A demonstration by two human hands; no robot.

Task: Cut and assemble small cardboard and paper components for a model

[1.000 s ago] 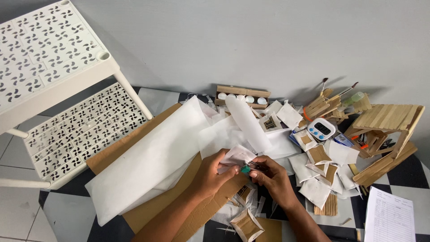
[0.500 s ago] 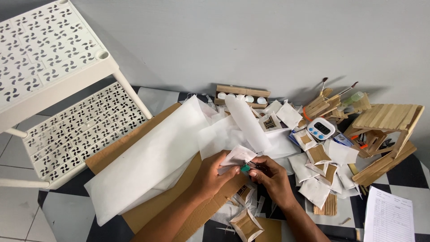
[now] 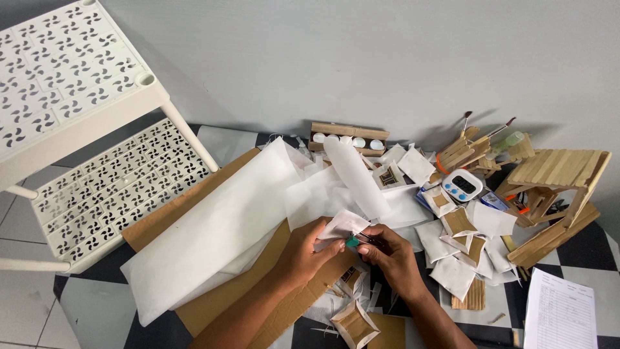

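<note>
- Rack (image 3: 77, 123): white, perforated, two shelves, far up and left of the fingers; its top and left side are cut off by the frame.
- White sheet (image 3: 219, 232): long and folded, just left of the left hand, lying on cardboard (image 3: 226, 294) whose near end runs under the forearms.
- Stick house (image 3: 555, 187): pale wood, well to the right of the fingers against the wall; small orange bits inside it are too small to make out.
- Printed page (image 3: 560, 317): lower right, its corner cut off by the frame.
- Pouches (image 3: 460, 249): white with brown windows, scattered right of the right hand; some overlap and hide one another.
- Tray of white caps (image 3: 349, 137): above the fingers by the wall, partly hidden by a curled strip of paper.
- Timer (image 3: 462, 185): white with blue buttons, up and right of the fingers.
- Left hand (image 3: 309, 249): thumb and fingers pinched on a white scrap (image 3: 343, 225) that rises just above the fingertips.
- Right hand (image 3: 392, 255): fingers curled in, closed narrowly on a teal tool (image 3: 353, 242); most of the tool is hidden in the grip, so its kind cannot be told. Its tip meets the scrap between the two hands.
</note>
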